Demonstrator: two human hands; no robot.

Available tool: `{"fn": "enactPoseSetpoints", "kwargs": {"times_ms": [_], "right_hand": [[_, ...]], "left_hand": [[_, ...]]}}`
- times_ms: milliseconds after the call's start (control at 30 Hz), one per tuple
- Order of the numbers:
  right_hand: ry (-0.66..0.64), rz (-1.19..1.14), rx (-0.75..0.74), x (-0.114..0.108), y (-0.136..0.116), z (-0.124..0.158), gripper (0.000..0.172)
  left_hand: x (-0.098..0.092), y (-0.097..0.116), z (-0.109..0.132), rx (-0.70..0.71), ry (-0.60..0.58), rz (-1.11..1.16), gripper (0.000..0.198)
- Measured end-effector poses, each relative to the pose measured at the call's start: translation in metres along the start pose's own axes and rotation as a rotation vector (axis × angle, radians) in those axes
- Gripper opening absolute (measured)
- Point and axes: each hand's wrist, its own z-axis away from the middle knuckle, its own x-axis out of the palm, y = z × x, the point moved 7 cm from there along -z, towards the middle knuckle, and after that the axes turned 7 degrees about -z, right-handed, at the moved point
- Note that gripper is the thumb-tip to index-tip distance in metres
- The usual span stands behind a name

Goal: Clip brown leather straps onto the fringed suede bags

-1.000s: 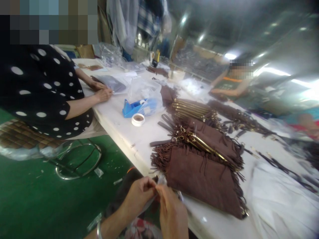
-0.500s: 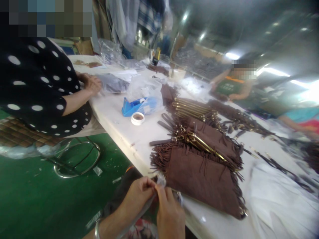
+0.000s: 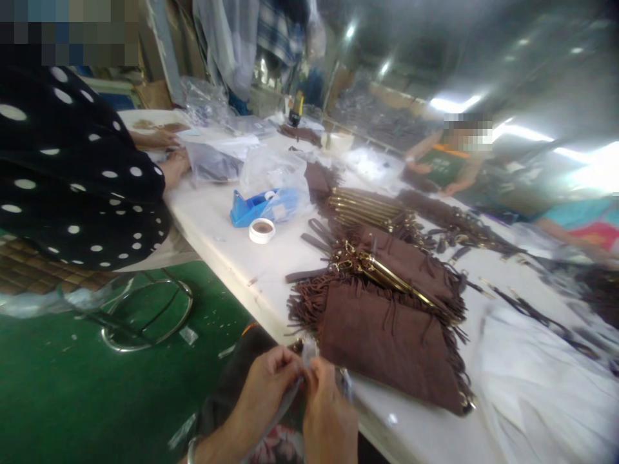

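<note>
Bags [image 3: 387, 348] on table [image 3: 220, 248], roll [image 3: 262, 236] left; dispenser [image 3: 245, 210] behind roll

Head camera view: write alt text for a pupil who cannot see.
A person's left hand and right hand pinch clear plastic by the edge of a white table, close to a brown fringed bag. More brown bags with gold bars lie behind it; a blue tape dispenser stands farther along.

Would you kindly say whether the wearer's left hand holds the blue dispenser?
No, the left hand is beside the right hand, while the dispenser stands apart on the table.
</note>
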Motion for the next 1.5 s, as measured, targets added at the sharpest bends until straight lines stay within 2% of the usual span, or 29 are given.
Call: {"fn": "enactPoseSetpoints", "kwargs": {"times_ms": [100, 167, 267, 400, 500, 567, 767, 833, 1033, 1133, 1233, 1333, 1433, 1500], "right_hand": [[0.020, -0.330, 0.364, 0.005, 0.025, 0.016, 0.032], [-0.018, -0.610, 0.636, 0.018, 0.038, 0.028, 0.038], [-0.091, -0.960, 0.917, 0.039, 0.042, 0.037, 0.045], [-0.051, -1.265, 1.090, 0.056, 0.036, 0.037, 0.043], [0.014, -1.370, 1.112, 0.062, 0.032, 0.035, 0.041], [0.069, -1.389, 1.092, 0.062, 0.032, 0.035, 0.040], [0.128, -1.369, 1.084, 0.061, 0.031, 0.034, 0.034], [0.141, -1.384, 1.072, 0.058, 0.028, 0.030, 0.033], [0.096, -1.456, 1.048, 0.058, 0.021, 0.027, 0.031], [0.079, -1.480, 1.047, 0.060, 0.022, 0.028, 0.034], [0.058, -1.478, 1.075, 0.058, 0.025, 0.029, 0.037], [-0.018, -1.450, 1.093, 0.055, 0.026, 0.028, 0.041], [-0.063, -1.467, 1.075, 0.055, 0.027, 0.028, 0.044], [-0.056, -1.491, 1.070, 0.057, 0.029, 0.029, 0.044]], "left_hand": [[-0.002, 0.005, 0.007, 0.108, 0.066, -0.140, 0.020], [-0.002, 0.011, 0.012, 0.219, 0.097, -0.248, 0.019], [0.001, 0.019, 0.021, 0.430, 0.121, -0.424, 0.017], [0.005, 0.025, 0.031, 0.701, 0.141, -0.566, 0.017], [0.004, 0.025, 0.036, 0.776, 0.169, -0.623, 0.018], [0.002, 0.022, 0.035, 0.710, 0.184, -0.609, 0.015], [-0.006, 0.014, 0.031, 0.287, 0.281, -0.435, 0.017], [-0.006, 0.012, 0.033, 0.189, 0.312, -0.369, 0.018], [-0.009, 0.011, 0.037, 0.157, 0.415, -0.281, 0.015], [-0.011, 0.000, 0.034, 0.042, 0.418, -0.194, 0.019], [-0.009, -0.010, 0.029, -0.083, 0.316, -0.022, 0.025], [-0.005, -0.008, 0.022, -0.161, 0.155, 0.088, 0.025], [0.001, -0.004, 0.016, -0.265, -0.065, 0.174, 0.020], [0.009, -0.007, 0.016, -0.388, -0.216, 0.249, 0.015]]}}
